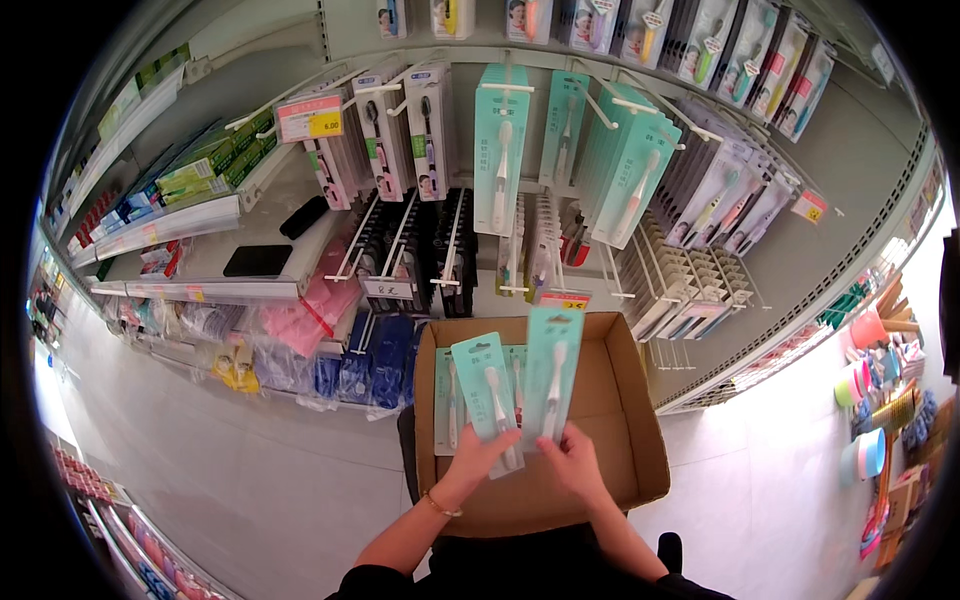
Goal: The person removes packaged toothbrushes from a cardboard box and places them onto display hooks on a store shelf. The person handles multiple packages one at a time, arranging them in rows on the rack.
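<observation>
My left hand grips the lower end of a packaged toothbrush on a mint-green card, tilted a little to the left. Beside it, my right hand pinches the bottom of a second mint-green toothbrush pack, held upright and slightly higher. Both packs are above an open cardboard box. Inside the box, along its left side, lie more toothbrush packs of the same colour, partly hidden by my left hand and its pack. A bracelet circles my left wrist.
Mint-green packs hang on a hook ahead, with others to the right. Black-handled toothbrushes hang lower left. A dark phone-like slab and a black case lie on the left shelf. Hook ends jut out above the box.
</observation>
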The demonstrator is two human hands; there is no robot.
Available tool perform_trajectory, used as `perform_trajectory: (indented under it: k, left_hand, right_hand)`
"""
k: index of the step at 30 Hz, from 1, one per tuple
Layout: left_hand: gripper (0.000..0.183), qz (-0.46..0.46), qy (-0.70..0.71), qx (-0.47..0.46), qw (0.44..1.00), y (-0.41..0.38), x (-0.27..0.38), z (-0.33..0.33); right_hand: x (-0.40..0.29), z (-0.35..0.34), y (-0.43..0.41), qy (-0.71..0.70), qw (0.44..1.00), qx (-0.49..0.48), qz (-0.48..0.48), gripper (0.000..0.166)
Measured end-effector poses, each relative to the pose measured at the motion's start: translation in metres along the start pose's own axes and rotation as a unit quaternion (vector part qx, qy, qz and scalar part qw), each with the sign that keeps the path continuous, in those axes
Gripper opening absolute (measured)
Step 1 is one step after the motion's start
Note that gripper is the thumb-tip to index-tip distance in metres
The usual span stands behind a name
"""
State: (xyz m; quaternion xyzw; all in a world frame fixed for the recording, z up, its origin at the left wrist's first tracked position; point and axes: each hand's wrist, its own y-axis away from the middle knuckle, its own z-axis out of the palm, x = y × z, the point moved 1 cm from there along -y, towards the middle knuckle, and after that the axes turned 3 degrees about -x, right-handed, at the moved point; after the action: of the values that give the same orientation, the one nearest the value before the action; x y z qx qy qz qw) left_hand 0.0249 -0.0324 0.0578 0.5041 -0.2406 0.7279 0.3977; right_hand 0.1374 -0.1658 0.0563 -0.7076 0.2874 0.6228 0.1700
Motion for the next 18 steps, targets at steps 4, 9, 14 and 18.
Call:
perform_trajectory:
  k: [4,9,14,18]
  left_hand:
    - [0.029,-0.061,0.021,-0.016,0.998,0.001,0.014,0.0]
    - [0.032,-0.076,-0.026,-0.11,0.991,0.001,0.005,-0.004]
    - [0.034,-0.16,0.154,-0.094,0.971,0.005,0.001,-0.001]
    - [0.039,-0.177,0.212,-0.106,0.955,-0.001,-0.005,-0.008]
  right_hand:
    - [-0.056,-0.02,-0.035,0.008,0.988,0.036,-0.15,0.025]
    - [-0.136,-0.031,-0.079,-0.097,0.964,0.069,-0.239,0.026]
    - [-0.158,-0.036,-0.104,-0.094,0.97,0.069,-0.214,0.031]
    - [-0.158,-0.03,-0.098,-0.136,0.969,0.072,-0.194,0.03]
